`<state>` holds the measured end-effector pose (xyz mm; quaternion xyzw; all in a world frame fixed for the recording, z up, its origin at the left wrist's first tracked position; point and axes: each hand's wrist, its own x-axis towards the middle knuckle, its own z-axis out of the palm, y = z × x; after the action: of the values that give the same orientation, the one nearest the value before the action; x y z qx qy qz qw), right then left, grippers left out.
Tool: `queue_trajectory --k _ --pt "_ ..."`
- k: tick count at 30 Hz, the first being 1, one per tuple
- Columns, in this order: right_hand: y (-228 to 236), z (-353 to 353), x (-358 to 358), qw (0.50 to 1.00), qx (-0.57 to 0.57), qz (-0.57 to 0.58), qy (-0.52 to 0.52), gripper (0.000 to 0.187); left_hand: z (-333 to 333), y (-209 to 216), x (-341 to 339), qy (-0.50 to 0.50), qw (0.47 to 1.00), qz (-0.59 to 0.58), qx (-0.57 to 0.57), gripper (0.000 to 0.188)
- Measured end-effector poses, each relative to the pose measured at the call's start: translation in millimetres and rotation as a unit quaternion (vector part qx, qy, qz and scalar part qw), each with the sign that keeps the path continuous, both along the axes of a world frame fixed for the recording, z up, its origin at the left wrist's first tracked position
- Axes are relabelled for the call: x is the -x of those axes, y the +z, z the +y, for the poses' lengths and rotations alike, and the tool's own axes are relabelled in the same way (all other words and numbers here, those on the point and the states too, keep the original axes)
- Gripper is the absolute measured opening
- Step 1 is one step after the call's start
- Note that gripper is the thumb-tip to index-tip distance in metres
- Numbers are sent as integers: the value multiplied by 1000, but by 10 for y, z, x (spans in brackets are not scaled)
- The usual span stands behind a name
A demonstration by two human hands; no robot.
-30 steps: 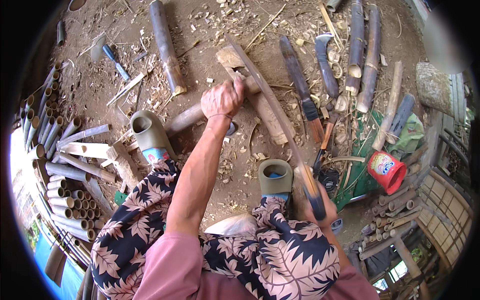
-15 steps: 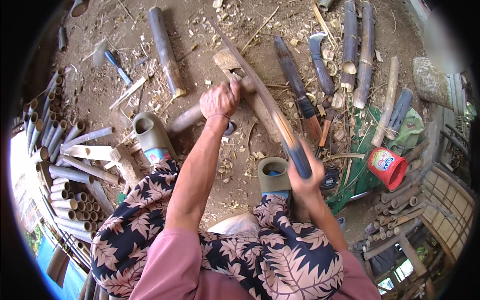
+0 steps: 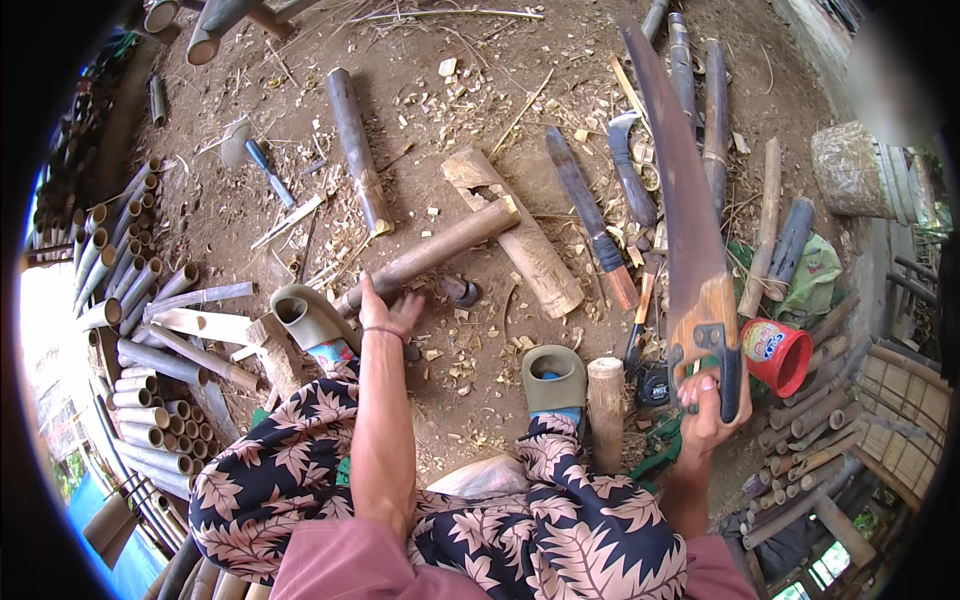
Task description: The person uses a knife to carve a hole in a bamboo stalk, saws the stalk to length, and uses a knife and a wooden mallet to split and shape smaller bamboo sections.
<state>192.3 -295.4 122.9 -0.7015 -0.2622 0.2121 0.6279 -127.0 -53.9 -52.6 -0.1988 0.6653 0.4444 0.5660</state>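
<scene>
My right hand (image 3: 712,412) is closed round the handle of a handsaw (image 3: 690,200), whose long blade points up and away at the right. Low on the left, my left hand (image 3: 392,315) is open with its fingers apart, beside the near end of a brown bamboo pole (image 3: 435,252); the thumb seems to touch it. The pole's far end rests across a thick notched wooden block (image 3: 530,250) lying on the ground. A short dark cut piece of bamboo (image 3: 462,292) lies just right of my left hand.
Right of the block lie a long knife (image 3: 580,185), a hooked blade (image 3: 630,170), a chisel-like tool (image 3: 638,325) and a tape measure (image 3: 653,385). A red bucket (image 3: 785,355) lies tipped at the right. Bamboo stacks (image 3: 150,425) line the left. A cut log (image 3: 605,410) stands by my right foot.
My left hand has left the pole's upper part near the block and moved down toward its near end. The saw has been lifted off the pole and swung right, blade upward.
</scene>
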Motion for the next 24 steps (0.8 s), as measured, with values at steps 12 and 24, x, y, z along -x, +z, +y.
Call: queue_trajectory --k 12,24 --pt "-247 -715 179 993 92 74 15 52 1104 1074 -362 -798 402 282 -349 51" --pt "-492 -233 501 968 126 -125 178 56 577 199 -725 -860 237 367 -264 66"
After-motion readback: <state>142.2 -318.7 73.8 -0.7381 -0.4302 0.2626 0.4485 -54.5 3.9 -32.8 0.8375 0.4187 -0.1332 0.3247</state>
